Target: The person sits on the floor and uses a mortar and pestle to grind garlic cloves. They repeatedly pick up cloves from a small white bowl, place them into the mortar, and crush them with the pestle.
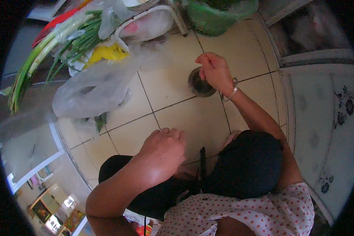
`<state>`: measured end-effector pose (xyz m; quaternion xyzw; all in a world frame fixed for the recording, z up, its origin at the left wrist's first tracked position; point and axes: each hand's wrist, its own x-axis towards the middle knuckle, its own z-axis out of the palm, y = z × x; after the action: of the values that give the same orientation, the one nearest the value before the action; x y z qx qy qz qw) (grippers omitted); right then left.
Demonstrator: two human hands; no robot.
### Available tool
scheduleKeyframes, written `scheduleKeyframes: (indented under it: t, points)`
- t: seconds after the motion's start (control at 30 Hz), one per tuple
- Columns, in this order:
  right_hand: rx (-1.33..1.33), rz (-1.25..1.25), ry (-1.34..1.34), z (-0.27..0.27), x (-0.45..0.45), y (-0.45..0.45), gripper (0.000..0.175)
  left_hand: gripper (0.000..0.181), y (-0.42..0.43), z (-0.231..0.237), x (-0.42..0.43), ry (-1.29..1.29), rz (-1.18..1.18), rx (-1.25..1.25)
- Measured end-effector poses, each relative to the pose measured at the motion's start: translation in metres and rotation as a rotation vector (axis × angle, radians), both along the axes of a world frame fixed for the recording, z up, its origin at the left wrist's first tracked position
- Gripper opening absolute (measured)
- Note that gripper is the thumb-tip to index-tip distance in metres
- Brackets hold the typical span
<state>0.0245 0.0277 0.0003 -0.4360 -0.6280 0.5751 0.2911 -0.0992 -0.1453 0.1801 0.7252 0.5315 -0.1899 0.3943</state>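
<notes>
On the tiled floor stands a small dark round pot with a thin wire-like loop at its right side. My right hand, with a bracelet at the wrist, hovers over its upper right rim. The fingers are bent and drawn together; whether they pinch something is too blurred to tell. My left hand is in front of my left knee, back of the hand up, fingers curled downward. Its palm side is hidden. Between my legs a dark narrow object points forward; I cannot tell what it is.
Spring onions and long leek-like stalks lie in plastic at the upper left. A translucent plastic bag lies nearer. A green plastic tub stands beyond the pot. A floral-patterned panel borders the right side.
</notes>
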Motion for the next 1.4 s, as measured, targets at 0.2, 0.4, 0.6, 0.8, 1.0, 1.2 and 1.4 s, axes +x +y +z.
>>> scheduleKeyframes:
  t: [0.2,0.4,0.6,0.8,1.0,1.2,1.4]
  points:
    - [-0.050,-0.064,0.136,-0.021,0.011,-0.012,0.023,0.050,-0.003,0.000,-0.004,-0.020,0.043,0.049]
    - [0.017,-0.115,0.241,-0.026,0.014,-0.014,0.024,0.050,-0.009,-0.001,0.001,-0.049,0.021,0.014]
    - [0.079,-0.083,0.215,-0.004,0.010,-0.018,0.021,0.046,-0.011,-0.002,-0.003,-0.048,0.031,0.132]
    - [0.426,0.047,-0.047,-0.009,-0.005,-0.008,0.019,0.043,-0.007,-0.001,-0.001,-0.006,0.002,0.052]
    - [0.138,0.099,-0.083,-0.001,-0.011,0.011,0.022,0.043,-0.011,0.000,-0.001,-0.011,0.017,0.045]
    - [0.234,0.183,-0.125,-0.020,-0.013,0.009,0.025,0.044,-0.008,-0.001,-0.002,-0.031,0.001,0.105]
    - [0.102,0.078,-0.251,-0.014,-0.001,0.003,0.019,0.044,-0.009,-0.002,0.000,-0.033,0.007,0.056]
